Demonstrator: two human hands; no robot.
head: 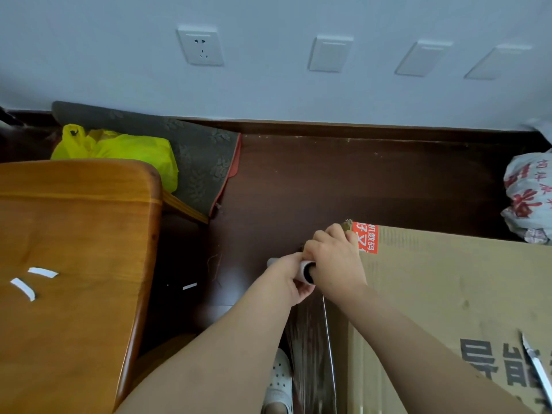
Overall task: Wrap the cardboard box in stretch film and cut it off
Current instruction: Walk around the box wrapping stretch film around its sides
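You're mid-wrap: box (448, 309) sits on the floor at lower right, and film (310, 339) already runs down its left side toward you. Keep the roll (307, 271) upright and tight to the far-left corner, pull tension before rounding it, and overlap the last band or it'll go slack at the edge.

Left hand (291, 279) is curled round the roll from below, gripping it. Right hand (334, 258) is curled over the roll's top end, fingers reaching onto the box corner. Both closed on the roll.

Knife (537, 369) lies on the box top, near right edge, within reach for the cut.
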